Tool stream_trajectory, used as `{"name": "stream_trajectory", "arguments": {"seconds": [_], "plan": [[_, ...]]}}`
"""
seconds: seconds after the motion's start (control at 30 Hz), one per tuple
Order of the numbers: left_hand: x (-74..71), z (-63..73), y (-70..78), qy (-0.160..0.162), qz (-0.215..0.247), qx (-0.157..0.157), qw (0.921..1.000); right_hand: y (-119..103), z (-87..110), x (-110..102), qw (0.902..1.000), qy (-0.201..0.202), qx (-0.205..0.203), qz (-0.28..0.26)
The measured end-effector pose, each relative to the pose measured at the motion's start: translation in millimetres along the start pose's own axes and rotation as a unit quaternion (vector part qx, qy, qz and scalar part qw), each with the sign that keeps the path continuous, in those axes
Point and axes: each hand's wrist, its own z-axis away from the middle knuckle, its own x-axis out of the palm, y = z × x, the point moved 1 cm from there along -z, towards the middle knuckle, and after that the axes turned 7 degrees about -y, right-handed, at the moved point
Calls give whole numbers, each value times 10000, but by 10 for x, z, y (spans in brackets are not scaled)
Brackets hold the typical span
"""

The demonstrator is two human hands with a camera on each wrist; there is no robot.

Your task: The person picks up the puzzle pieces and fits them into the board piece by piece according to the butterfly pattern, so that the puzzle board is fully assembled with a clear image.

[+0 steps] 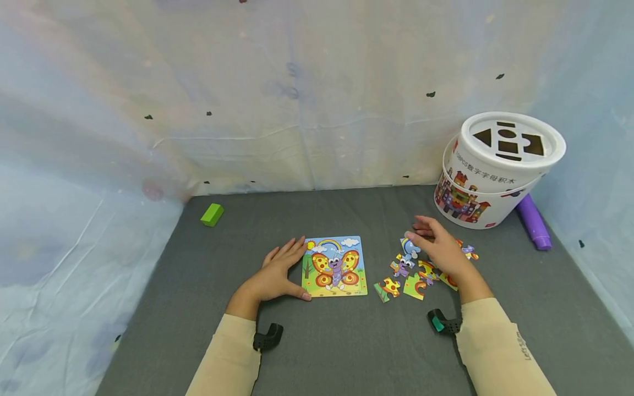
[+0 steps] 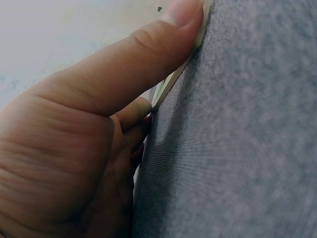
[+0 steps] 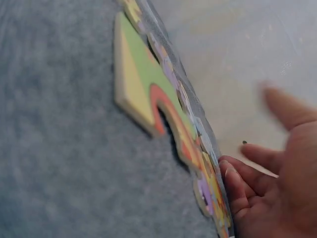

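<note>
A square butterfly picture board (image 1: pixel 335 267) lies flat on the table in the head view. My left hand (image 1: pixel 278 275) is at its left side, fingers stretched toward the upper left corner and thumb touching the lower left corner. In the left wrist view, the thumb (image 2: pixel 148 49) lies against the board's thin edge. My right hand (image 1: pixel 442 247) hovers over loose jigsaw pieces (image 1: pixel 414 286), with thumb and fingers apart and nothing seen between them. Its fingertips are near a blue piece (image 1: pixel 410 247). A green and yellow piece (image 3: pixel 143 74) shows close up in the right wrist view. The hand hides some pieces.
A white bucket (image 1: pixel 495 176) with shaped holes in its lid stands at the back right. Beside it lies a purple cylinder (image 1: pixel 534 223). A green block (image 1: pixel 212 215) sits at the back left of the grey tabletop (image 1: pixel 346 352). Cloth hangs behind and at the sides.
</note>
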Motion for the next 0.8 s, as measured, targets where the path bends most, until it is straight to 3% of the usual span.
{"name": "stream_trajectory", "arguments": {"seconds": [0.13, 0.27, 0.6, 0.8], "plan": [[0, 0, -8, 0, -6, -1, 10000, 6, -14, 10, 9962, -164, 92, 848], [-3, -6, -17, -5, -45, 33, 10000, -41, 6, 29, 9920, -153, 308, 1218], [5, 3, -12, -33, -5, 23, 10000, -109, 16, 36, 9951, -160, 357, 911], [5, 1, -20, -12, -26, 19, 10000, -171, 12, 51, 9967, 160, 398, 691]]}}
